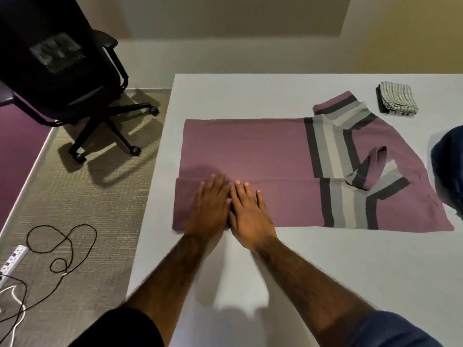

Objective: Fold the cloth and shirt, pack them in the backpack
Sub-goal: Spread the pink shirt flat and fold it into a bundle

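Observation:
A mauve shirt [263,151] with grey, white and dark stripes lies flat on the white table [313,271], its near side folded inward and both sleeves folded onto the body. My left hand [209,206] and my right hand [248,211] press flat, side by side, on the folded near-left part of the shirt, fingers straight. A folded striped cloth [397,98] sits at the far right of the table. A dark blue backpack [448,164] shows partly at the right edge.
A black office chair [62,71] stands on the carpet left of the table. A power strip [12,259] and looped cables [60,249] lie on the floor at the lower left.

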{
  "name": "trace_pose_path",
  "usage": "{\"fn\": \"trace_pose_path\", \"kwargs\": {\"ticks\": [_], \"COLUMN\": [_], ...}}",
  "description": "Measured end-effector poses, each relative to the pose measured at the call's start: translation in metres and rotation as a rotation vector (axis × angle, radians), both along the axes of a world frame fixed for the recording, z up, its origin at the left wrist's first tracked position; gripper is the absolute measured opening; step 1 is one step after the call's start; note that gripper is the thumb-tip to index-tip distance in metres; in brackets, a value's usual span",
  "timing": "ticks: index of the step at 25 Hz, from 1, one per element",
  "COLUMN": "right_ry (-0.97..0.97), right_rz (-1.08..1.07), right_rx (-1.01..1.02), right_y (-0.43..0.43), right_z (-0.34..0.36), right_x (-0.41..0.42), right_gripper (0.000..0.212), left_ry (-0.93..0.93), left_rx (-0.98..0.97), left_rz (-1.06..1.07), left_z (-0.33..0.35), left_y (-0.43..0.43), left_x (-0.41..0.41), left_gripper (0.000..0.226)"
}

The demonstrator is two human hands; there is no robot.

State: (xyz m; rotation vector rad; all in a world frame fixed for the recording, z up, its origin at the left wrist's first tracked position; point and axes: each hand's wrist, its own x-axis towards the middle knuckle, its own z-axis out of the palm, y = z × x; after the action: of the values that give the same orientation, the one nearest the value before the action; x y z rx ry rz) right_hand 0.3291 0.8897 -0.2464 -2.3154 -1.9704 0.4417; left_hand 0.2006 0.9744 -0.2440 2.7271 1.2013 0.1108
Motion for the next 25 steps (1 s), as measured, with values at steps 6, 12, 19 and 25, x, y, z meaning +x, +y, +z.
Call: {"fn": "trace_pose_path", "kwargs": {"ticks": [6, 12, 19, 25], "right_ry": [-0.113, -0.109, -0.183, -0.279], "right_rz": [-0.084, -0.316, -0.427, -0.485], "right_rx": [-0.075, -0.078, -0.128, -0.010], "right_y": [-0.033, -0.108, -0.195, -0.198], "right_z": [-0.003, 0.007, 0.007, 0.030], "right_x": [0.075, 0.182, 0.281, 0.365], "right_gripper": [0.074, 0.081, 0.078, 0.063], "left_ry": [0.081, 0.045, 0.070, -0.139], "left_rx": [-0.022, -0.055, -0.044, -0.058], "left_rz": [0.210, 0.389, 0.209, 0.154], "left_z": [-0.019, -0.012, -0.019, 0.012], "left_y": [-0.008, -0.005, -0.044, -0.056], "left_x": [-0.011, -0.013, 0.038, 0.103], "left_gripper": [0.071, 0.081, 0.076, 0.063]}}
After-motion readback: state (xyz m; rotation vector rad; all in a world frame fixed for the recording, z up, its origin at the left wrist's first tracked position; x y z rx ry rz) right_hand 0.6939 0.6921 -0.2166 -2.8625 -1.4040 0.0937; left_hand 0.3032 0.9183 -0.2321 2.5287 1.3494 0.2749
